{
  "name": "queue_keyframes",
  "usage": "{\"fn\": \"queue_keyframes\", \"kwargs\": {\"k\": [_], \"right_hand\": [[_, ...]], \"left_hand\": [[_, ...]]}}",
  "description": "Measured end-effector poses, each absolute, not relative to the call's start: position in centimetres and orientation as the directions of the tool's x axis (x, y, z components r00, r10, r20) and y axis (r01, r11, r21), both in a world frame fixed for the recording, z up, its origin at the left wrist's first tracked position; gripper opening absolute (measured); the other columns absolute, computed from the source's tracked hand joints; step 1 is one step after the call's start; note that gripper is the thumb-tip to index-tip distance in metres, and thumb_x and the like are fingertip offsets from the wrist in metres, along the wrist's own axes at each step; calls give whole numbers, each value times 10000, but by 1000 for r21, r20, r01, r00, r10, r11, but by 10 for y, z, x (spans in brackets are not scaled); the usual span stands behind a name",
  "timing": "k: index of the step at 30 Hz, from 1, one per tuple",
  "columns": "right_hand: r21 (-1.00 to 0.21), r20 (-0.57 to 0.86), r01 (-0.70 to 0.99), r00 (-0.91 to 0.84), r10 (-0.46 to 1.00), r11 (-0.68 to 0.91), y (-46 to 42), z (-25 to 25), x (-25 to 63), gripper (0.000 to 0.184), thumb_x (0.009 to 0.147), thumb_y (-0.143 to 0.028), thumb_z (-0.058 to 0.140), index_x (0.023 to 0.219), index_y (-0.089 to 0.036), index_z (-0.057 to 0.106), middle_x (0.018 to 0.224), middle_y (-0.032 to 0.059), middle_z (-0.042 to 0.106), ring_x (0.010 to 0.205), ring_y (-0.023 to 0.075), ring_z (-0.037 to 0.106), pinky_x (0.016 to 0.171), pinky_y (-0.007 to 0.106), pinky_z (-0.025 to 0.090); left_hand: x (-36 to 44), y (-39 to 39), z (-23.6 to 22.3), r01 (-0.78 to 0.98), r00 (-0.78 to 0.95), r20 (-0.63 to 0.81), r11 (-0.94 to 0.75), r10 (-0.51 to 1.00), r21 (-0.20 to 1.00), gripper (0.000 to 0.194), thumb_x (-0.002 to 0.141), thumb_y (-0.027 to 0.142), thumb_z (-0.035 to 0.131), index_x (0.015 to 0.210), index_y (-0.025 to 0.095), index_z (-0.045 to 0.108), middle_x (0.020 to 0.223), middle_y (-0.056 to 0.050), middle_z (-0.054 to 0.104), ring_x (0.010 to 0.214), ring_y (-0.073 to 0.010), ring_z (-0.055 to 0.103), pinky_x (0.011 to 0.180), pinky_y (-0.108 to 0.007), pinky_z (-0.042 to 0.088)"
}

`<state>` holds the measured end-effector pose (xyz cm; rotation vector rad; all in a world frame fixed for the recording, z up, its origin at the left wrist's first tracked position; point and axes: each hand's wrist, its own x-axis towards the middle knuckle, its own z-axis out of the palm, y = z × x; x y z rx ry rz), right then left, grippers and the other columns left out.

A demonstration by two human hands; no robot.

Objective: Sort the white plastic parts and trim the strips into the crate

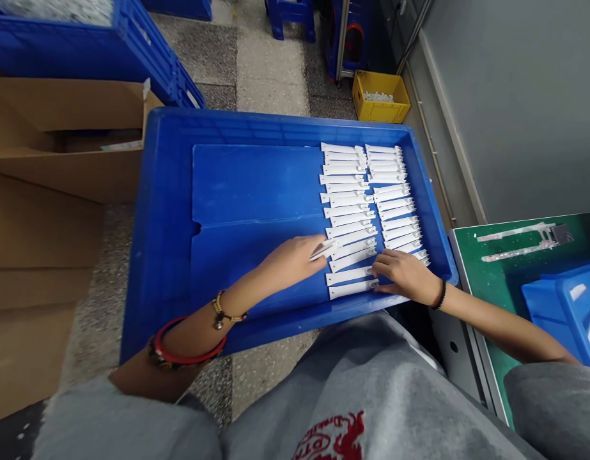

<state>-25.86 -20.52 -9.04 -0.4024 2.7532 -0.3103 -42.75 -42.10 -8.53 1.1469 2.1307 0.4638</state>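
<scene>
A large blue tray [275, 121] lies in front of me, with a flat blue sheet [256, 182] covering its floor. Two columns of slim white plastic strips [348, 209] are laid side by side on its right part, each strip with a small fitting at its right end. My left hand [297, 259] is closed around a few white strips [325, 249], just left of the nearer column. Over the near end of the right column is my right hand [403, 273], its fingertips bent at the end of a strip [352, 289]; whether it grips anything is hidden.
An open cardboard box [64, 172] and blue crates [107, 54] stand at the left. To the right is a green-topped table [503, 275] with a blue bin [563, 306]. A yellow crate [381, 108] and a blue stool [292, 14] are on the floor beyond.
</scene>
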Motion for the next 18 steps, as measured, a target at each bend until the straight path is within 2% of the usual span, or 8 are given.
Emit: {"fn": "queue_keyframes", "kwargs": {"k": [3,6,8,10,14,16,18], "right_hand": [[-263,-302,-224,-904,-301,938,-206,-90,-260,323,805,-328,807,1004,-166,610,1026,87,659,937,247,595,747,339,488],[-283,-316,-219,-898,-307,934,-207,-91,-262,328,813,-307,799,1028,-165,596,1054,89,650,956,250,605,769,345,508],[-293,-316,-224,-895,-315,930,-207,-93,-262,314,821,-289,788,1032,-165,592,1060,89,646,962,250,607,775,348,518],[-300,-306,-234,-894,-326,925,-207,-96,-262,283,841,-279,764,1036,-170,590,1062,92,640,961,246,607,776,349,525],[-310,-289,-246,-896,-338,918,-205,-100,-261,265,857,-274,743,1049,-179,587,1080,100,627,966,244,607,789,357,537],[-314,-288,-245,-896,-338,917,-204,-102,-260,278,850,-271,749,1055,-178,586,1103,103,619,984,248,604,808,366,542],[-318,-284,-246,-897,-340,915,-203,-104,-260,276,850,-271,747,1056,-180,587,1118,102,613,994,247,600,815,370,543]], "left_hand": [[-427,-419,-84,634,-521,-309,603,796,484,125,861,203,473,946,173,561,870,-68,656,727,-195,601,618,-279,372],[-427,-419,-89,655,-577,-211,601,789,458,140,865,211,483,965,170,573,871,-69,659,723,-189,605,612,-274,382],[-426,-421,-95,667,-599,-78,551,797,502,154,848,220,498,966,166,582,863,-64,662,722,-180,605,612,-267,400],[-425,-424,-100,679,-615,120,447,779,582,144,821,224,511,929,166,587,807,-42,653,669,-154,584,595,-254,416],[-421,-429,-103,692,-642,461,204,613,692,112,789,230,540,878,180,585,619,36,557,482,-92,442,489,-221,381],[-420,-429,-102,666,-681,519,143,518,732,97,795,245,551,865,184,577,595,52,535,458,-82,415,469,-212,371],[-420,-427,-103,615,-723,497,117,480,780,76,799,253,551,833,186,562,613,46,555,479,-82,449,485,-205,387]]}}
